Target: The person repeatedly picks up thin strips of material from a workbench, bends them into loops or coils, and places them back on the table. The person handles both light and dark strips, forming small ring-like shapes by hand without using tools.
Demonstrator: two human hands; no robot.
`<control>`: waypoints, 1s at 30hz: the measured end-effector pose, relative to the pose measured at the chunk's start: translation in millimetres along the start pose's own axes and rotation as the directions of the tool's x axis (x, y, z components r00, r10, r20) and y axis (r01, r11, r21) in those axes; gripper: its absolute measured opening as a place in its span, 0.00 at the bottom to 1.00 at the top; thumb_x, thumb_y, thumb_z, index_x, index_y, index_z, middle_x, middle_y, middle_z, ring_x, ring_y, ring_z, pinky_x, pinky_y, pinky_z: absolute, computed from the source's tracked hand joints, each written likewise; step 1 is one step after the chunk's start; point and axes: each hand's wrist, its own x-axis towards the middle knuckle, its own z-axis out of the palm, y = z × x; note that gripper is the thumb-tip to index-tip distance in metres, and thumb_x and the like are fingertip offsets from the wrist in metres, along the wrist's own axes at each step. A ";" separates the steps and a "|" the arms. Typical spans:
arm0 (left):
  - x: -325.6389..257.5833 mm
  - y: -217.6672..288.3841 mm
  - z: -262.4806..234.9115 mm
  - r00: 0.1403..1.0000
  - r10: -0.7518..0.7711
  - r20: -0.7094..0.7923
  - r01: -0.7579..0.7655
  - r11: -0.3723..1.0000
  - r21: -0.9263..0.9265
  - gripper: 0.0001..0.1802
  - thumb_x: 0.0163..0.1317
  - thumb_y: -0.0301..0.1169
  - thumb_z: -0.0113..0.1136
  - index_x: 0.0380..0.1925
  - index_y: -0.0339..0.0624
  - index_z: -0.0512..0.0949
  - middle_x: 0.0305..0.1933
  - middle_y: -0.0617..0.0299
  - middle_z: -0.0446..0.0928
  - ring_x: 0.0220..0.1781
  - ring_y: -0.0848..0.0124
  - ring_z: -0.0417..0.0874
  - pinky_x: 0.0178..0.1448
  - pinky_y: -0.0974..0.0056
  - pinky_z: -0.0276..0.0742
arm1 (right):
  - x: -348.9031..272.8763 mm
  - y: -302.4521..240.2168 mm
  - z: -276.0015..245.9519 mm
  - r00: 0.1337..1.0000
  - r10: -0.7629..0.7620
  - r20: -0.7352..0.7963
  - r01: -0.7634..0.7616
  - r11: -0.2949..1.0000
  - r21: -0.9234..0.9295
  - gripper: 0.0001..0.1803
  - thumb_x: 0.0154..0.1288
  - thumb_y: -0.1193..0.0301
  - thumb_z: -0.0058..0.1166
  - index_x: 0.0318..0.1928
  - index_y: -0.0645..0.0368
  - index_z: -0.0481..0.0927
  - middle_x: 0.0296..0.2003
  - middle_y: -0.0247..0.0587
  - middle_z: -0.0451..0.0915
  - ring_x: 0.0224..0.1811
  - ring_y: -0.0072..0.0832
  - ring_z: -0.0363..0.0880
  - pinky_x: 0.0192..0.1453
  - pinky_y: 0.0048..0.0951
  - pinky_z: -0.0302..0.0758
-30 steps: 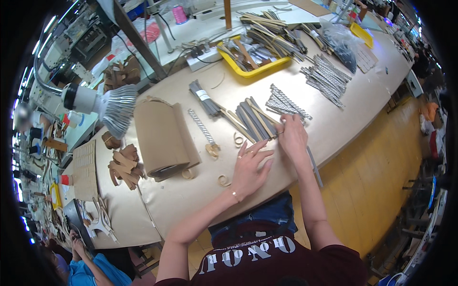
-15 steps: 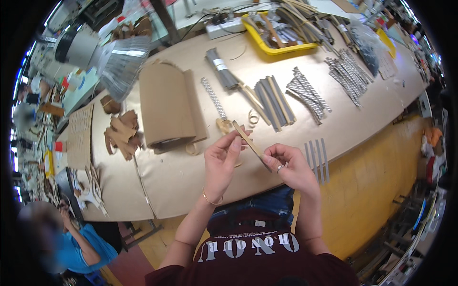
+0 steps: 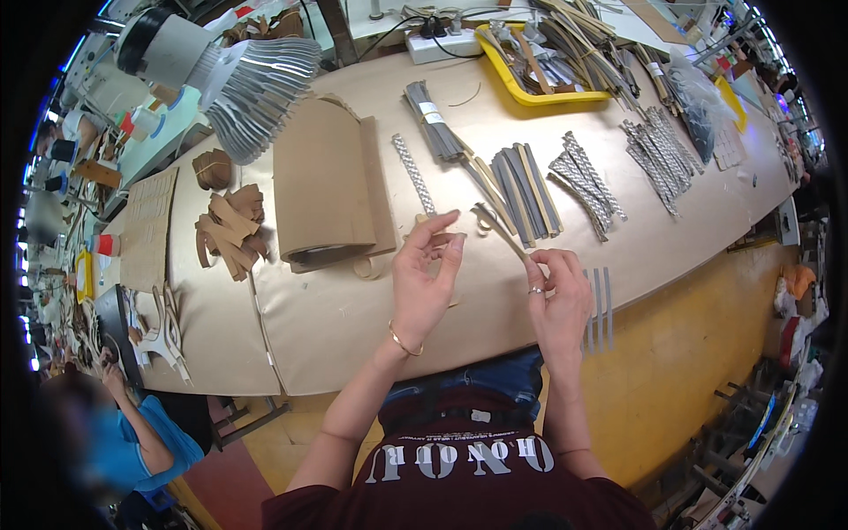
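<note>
My right hand (image 3: 558,300) pinches the lower end of a thin tan strip (image 3: 500,231) that slants up and to the left above the beige table (image 3: 336,327). My left hand (image 3: 424,278) is raised beside the strip's upper end, thumb and forefinger closed on a small tan ring-like piece; what it is exactly I cannot tell. Just beyond the hands lie grey and tan strips (image 3: 523,185) and a braided silver strip (image 3: 413,174).
A brown cardboard roll (image 3: 325,190) and a pile of brown cut pieces (image 3: 231,228) lie to the left. A yellow tray (image 3: 552,53) of strips and more braided silver strips (image 3: 658,159) sit at the back right. A ribbed lamp (image 3: 252,84) hangs over. Another person (image 3: 115,433) is at lower left.
A second ago both hands lay on the table by the strips. They have since lifted toward me, the right holding the tan strip, the left closing on its small piece.
</note>
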 end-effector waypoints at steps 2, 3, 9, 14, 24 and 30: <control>-1.1 -1.6 2.3 1.000 -0.011 0.015 0.012 0.997 -0.078 0.16 0.68 0.28 0.61 0.53 0.32 0.77 0.48 0.56 0.82 0.47 0.74 0.83 0.48 0.72 0.77 | -2.8 -0.1 -6.2 0.990 0.046 0.133 -0.058 0.994 0.088 0.06 0.66 0.72 0.60 0.39 0.62 0.81 0.35 0.39 0.80 0.24 0.29 0.72 0.33 0.30 0.69; -1.8 -2.0 2.0 0.999 -0.020 0.028 0.022 0.994 -0.105 0.15 0.68 0.27 0.61 0.52 0.31 0.78 0.47 0.56 0.83 0.46 0.74 0.84 0.47 0.72 0.78 | -4.0 -0.2 -7.7 0.977 0.066 0.204 -0.094 0.987 0.128 0.06 0.65 0.73 0.60 0.39 0.63 0.81 0.34 0.39 0.79 0.24 0.27 0.70 0.33 0.29 0.69; -1.0 -0.2 -4.9 0.995 -0.099 -0.018 0.095 0.986 -0.137 0.12 0.66 0.29 0.65 0.44 0.30 0.81 0.37 0.59 0.84 0.37 0.73 0.86 0.39 0.73 0.78 | -2.7 3.6 0.3 0.984 0.058 0.170 -0.094 0.972 0.215 0.06 0.67 0.70 0.57 0.39 0.59 0.81 0.34 0.39 0.80 0.24 0.34 0.76 0.32 0.35 0.70; 8.7 3.5 7.1 0.990 -0.031 -0.139 0.020 0.997 -0.079 0.16 0.65 0.28 0.65 0.50 0.30 0.79 0.50 0.52 0.81 0.45 0.72 0.85 0.45 0.71 0.81 | 0.8 5.2 -0.5 0.996 0.017 0.090 -0.023 0.997 0.072 0.06 0.69 0.70 0.56 0.38 0.60 0.80 0.33 0.41 0.80 0.25 0.37 0.76 0.32 0.37 0.69; -13.4 19.3 -2.2 0.999 -0.008 0.052 0.015 0.992 -0.127 0.12 0.66 0.22 0.60 0.49 0.32 0.81 0.48 0.57 0.84 0.45 0.72 0.84 0.50 0.68 0.82 | -3.0 -2.8 -13.5 0.917 0.058 0.396 -0.169 0.953 0.253 0.09 0.69 0.69 0.57 0.38 0.63 0.78 0.31 0.42 0.79 0.24 0.35 0.75 0.32 0.35 0.69; -27.4 30.9 2.0 0.844 0.514 0.153 -0.520 0.710 0.475 0.18 0.54 0.17 0.66 0.46 0.36 0.83 0.41 0.52 0.84 0.40 0.61 0.87 0.44 0.65 0.82 | -13.5 -29.4 -32.3 0.965 0.012 0.263 -0.152 0.841 0.519 0.03 0.66 0.78 0.58 0.37 0.66 0.80 0.33 0.37 0.78 0.31 0.21 0.71 0.38 0.24 0.70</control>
